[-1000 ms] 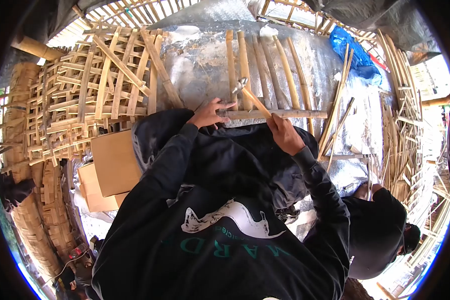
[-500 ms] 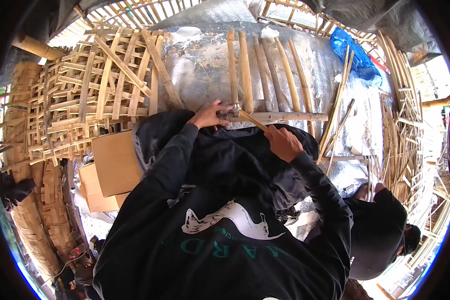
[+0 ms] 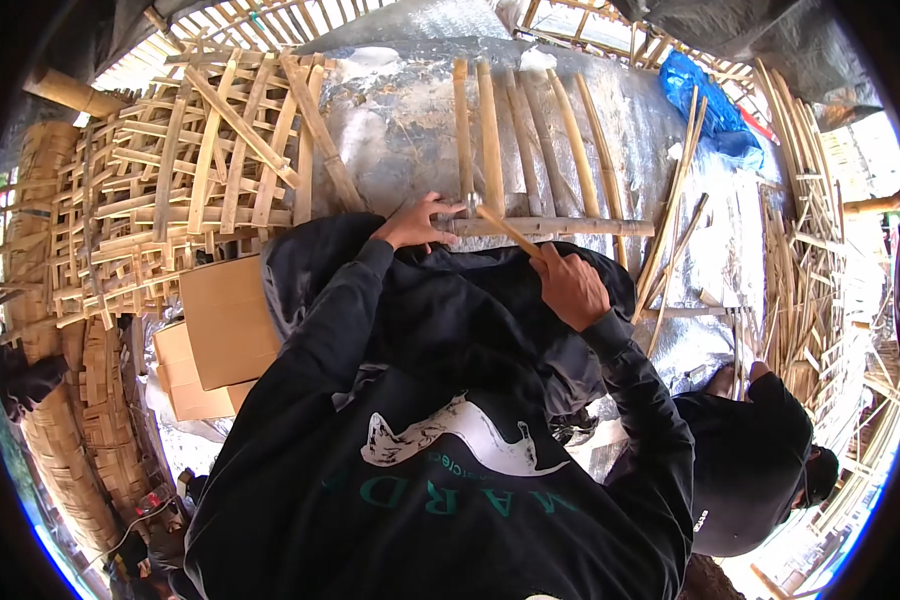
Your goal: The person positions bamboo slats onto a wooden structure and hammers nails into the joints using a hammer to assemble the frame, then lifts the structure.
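In the head view my right hand (image 3: 574, 288) is closed around the wooden handle of a hammer (image 3: 510, 233). The small metal hammer head is up by the left end of a bamboo crosspiece (image 3: 560, 227), where an upright bamboo strip (image 3: 463, 130) meets it. My left hand (image 3: 418, 222) is at that same end, its fingers bent above and below the crosspiece and seemingly gripping it. Whether a nail is between those fingers is too small to tell. Several more bamboo strips (image 3: 573, 145) lie side by side, their near ends at the crosspiece.
A woven bamboo lattice (image 3: 160, 180) lies at the left, above cardboard boxes (image 3: 230, 325). Loose bamboo sticks (image 3: 670, 205) and a blue plastic sheet (image 3: 705, 110) are at the right. Another person (image 3: 745, 470) in black crouches at the lower right. Silvery sheeting (image 3: 400, 130) covers the ground.
The hammer head has risen slightly, and its handle slants a little more steeply. My left hand stays at the crosspiece's end. The whole view has shifted slightly.
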